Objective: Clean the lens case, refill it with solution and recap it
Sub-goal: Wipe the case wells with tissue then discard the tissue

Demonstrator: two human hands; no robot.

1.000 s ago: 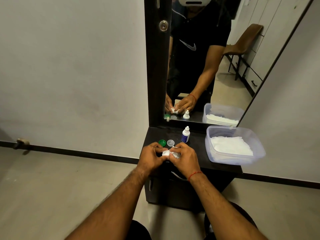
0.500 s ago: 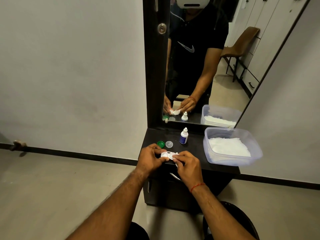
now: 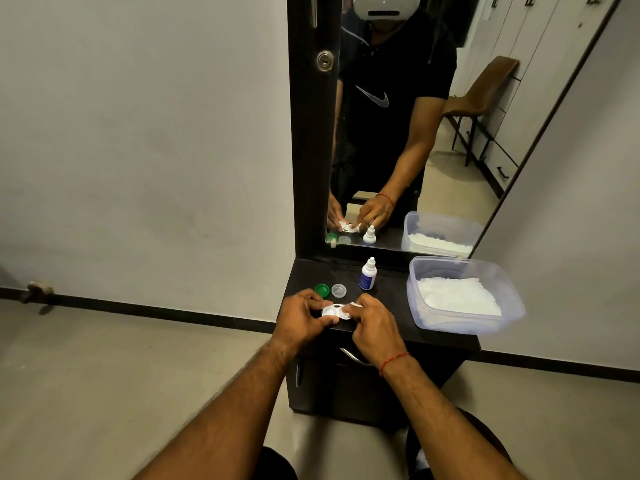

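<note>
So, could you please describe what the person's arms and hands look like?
The left forearm and right forearm are bare, no sleeves reaching them. The left hand and right hand wear no gloves or visible rings. A thin red thread bracelet circles the right wrist.

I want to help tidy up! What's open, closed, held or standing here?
Lens case: uncapped, held.
Green cap: off, lying loose.
Clear cap: off, beside it.
Bottle: upright, capped.
Tub: open, tissues inside.
Left hand: grips lens case.
Right hand: grips lens case.

A home dressing corner — tall mirror (image 3: 450, 188) over 1 dark vanity cabinet (image 3: 329, 386), wardrobe doors (image 3: 540, 46) reflected.
</note>
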